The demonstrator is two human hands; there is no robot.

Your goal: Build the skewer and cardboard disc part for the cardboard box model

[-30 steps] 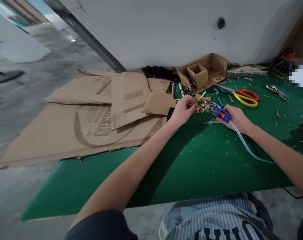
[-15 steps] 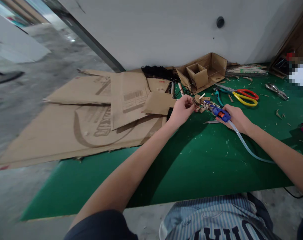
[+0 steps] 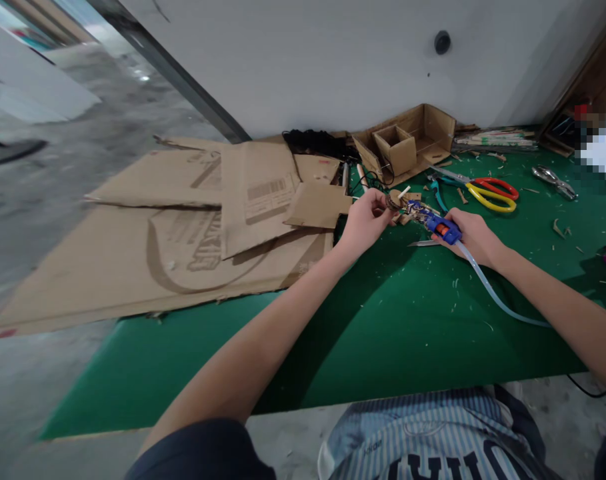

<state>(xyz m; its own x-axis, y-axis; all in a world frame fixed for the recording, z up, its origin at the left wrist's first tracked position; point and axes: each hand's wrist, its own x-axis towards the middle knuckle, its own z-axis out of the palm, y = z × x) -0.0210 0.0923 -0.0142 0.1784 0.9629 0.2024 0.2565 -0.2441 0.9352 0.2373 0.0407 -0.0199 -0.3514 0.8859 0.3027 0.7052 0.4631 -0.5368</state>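
Note:
Between the fingertips of my left hand point(image 3: 367, 220) is a small round cardboard disc point(image 3: 395, 199), with a short white stick point(image 3: 405, 191) poking out beside it. My right hand point(image 3: 475, 239) is closed around a blue hot glue gun point(image 3: 443, 228). A long translucent glue stick point(image 3: 490, 288) trails from its back and curves over my right forearm side of the table. The gun's nozzle end points left at the disc; whether they touch I cannot tell. A thin metal blade point(image 3: 425, 244) lies just below the gun, and small cardboard scraps sit behind the nozzle.
Large flattened cardboard sheets point(image 3: 117, 260) cover the left of the green table point(image 3: 373, 347). An open cardboard box point(image 3: 435, 133) stands by the wall. Red-and-yellow-handled scissors point(image 3: 493, 193), teal pliers point(image 3: 437, 190) and a metal tool point(image 3: 554, 181) lie right of it, among scraps.

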